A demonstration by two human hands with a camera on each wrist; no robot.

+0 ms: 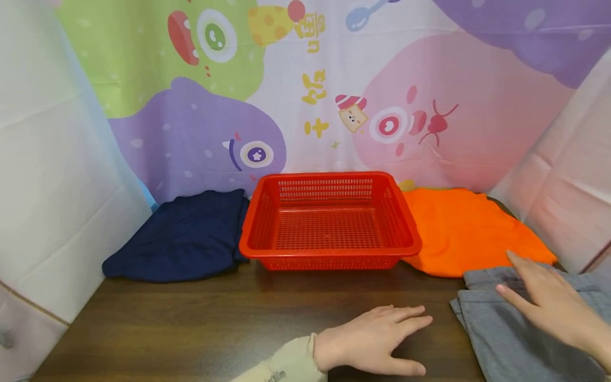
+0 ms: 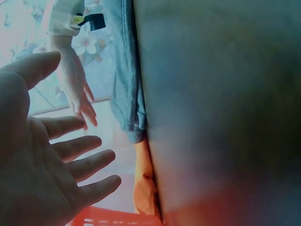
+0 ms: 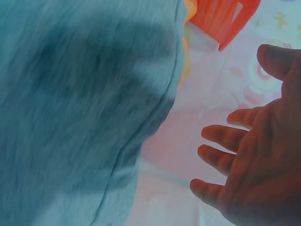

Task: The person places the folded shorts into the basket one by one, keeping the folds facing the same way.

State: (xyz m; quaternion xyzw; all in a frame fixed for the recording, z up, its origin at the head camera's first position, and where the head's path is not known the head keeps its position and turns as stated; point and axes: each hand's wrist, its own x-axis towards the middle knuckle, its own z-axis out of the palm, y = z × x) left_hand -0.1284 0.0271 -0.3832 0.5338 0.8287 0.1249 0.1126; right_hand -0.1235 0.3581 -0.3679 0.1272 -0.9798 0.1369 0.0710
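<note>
While the right hand [image 1: 556, 301] hovered over the folded gray garment [image 1: 506, 342] at near right, left hand [image 1: 374, 339] nearby, both empty with fingers apart, reaching seemed underway; lifting would call for pinching.

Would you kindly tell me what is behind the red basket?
Behind the red basket, a cartoon-printed cloth shows above its far rim. What lies lower, behind its far wall, is mostly hidden.
</note>
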